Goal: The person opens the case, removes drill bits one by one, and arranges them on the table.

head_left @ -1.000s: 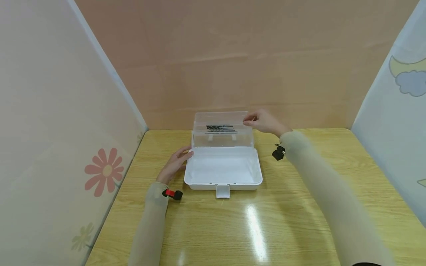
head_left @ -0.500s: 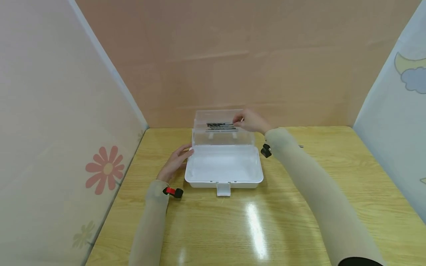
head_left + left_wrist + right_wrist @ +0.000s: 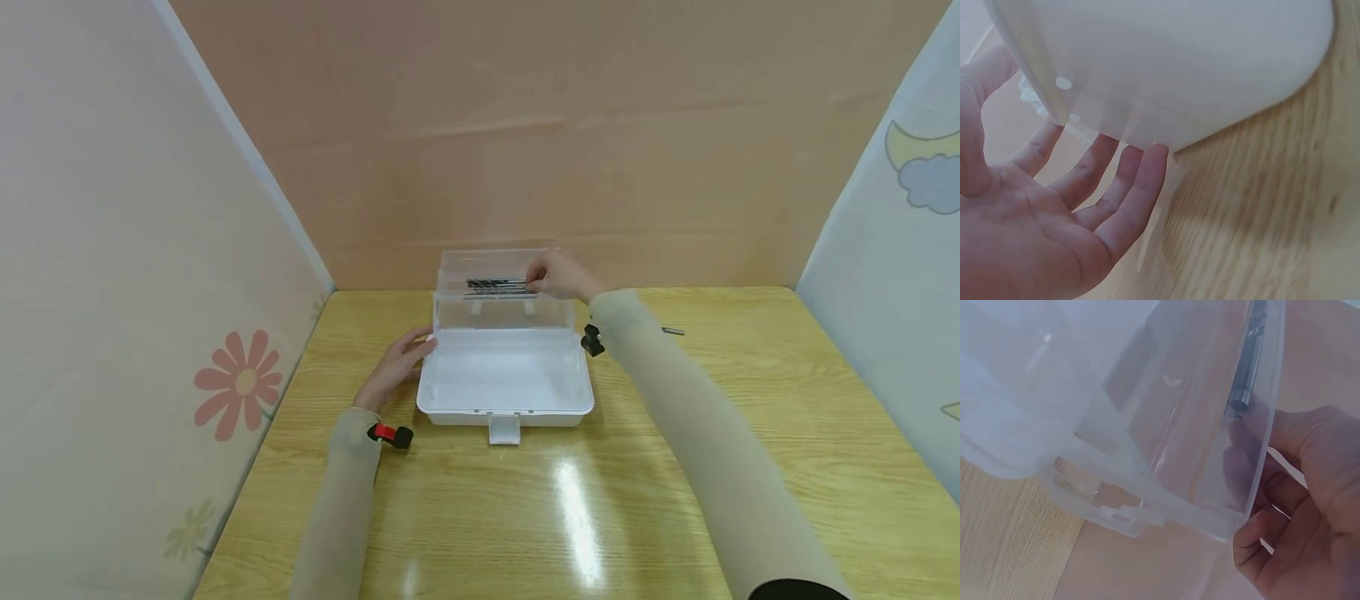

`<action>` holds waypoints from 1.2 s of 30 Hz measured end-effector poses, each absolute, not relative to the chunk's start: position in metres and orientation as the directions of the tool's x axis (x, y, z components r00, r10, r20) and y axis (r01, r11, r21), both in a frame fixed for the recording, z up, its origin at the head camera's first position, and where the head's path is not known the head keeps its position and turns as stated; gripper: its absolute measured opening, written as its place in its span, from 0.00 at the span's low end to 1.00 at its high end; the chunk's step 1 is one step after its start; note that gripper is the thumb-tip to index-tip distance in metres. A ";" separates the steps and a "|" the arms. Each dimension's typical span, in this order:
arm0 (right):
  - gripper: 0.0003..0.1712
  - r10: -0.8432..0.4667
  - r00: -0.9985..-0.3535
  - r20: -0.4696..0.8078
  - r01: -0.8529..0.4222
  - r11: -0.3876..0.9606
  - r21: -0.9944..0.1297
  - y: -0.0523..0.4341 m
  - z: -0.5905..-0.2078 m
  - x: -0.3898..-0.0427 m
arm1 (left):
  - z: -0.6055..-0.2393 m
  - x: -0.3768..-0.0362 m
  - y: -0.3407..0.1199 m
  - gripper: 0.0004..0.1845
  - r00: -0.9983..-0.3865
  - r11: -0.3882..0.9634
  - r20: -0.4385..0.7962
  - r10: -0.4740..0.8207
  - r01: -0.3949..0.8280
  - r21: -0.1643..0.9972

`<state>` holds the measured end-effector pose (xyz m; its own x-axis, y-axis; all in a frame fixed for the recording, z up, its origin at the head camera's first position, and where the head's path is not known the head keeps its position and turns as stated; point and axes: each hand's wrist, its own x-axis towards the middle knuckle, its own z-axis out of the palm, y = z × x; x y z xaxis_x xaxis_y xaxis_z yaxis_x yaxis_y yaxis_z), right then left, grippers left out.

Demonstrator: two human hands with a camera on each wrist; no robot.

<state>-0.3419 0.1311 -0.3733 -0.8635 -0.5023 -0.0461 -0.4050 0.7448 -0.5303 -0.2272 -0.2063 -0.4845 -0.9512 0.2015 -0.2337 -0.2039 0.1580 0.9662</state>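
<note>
An opened white plastic box (image 3: 504, 420) with its latch toward the wearer stands on the table. Behind it, its clear lid (image 3: 450, 312) is tipped back. Several dark drill bits (image 3: 491, 288) lie side by side in the clear plastic at the back. My left hand (image 3: 392, 372) rests against the box's left side, fingers slightly bent on the outer wall and thumb by the rim. At the bits' right ends is my right hand (image 3: 564, 275), fingers bent. In the right wrist view its fingertips, seen through cloudy plastic, meet near a drill bit's shank (image 3: 1244, 384); whether they pinch it is unclear.
One metal bit (image 3: 673, 332) lies on the wooden table (image 3: 465, 517), right of the box and just beyond the right sleeve. An orange-brown backdrop (image 3: 495, 167) rises behind the table. Pale printed panels (image 3: 112, 250) flank both sides.
My right hand has shifted left along the clear plastic to the bits' right ends, moving little in the last half second. The bit on the table shows past the sleeve. The left hand stays put.
</note>
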 end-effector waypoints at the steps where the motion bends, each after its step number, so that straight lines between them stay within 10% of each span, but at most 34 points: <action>1: 0.07 -0.500 -0.864 -0.050 -0.402 0.748 -0.528 0.131 -0.374 -0.342 | -0.484 -0.227 -0.206 0.34 -0.951 0.156 -0.232 0.204 -0.203 0.967; 36: 0.08 -0.592 -0.806 0.002 -0.523 0.710 -0.472 0.133 -0.380 -0.343 | -0.489 -0.229 -0.207 0.34 -0.947 0.157 -0.248 0.203 -0.218 0.963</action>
<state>-0.3429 0.1331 -0.3801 -0.8058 -0.5922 0.0022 -0.5228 0.7096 -0.4723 -0.2294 -0.2071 -0.4888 -0.9473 0.2032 -0.2477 -0.2181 0.1574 0.9631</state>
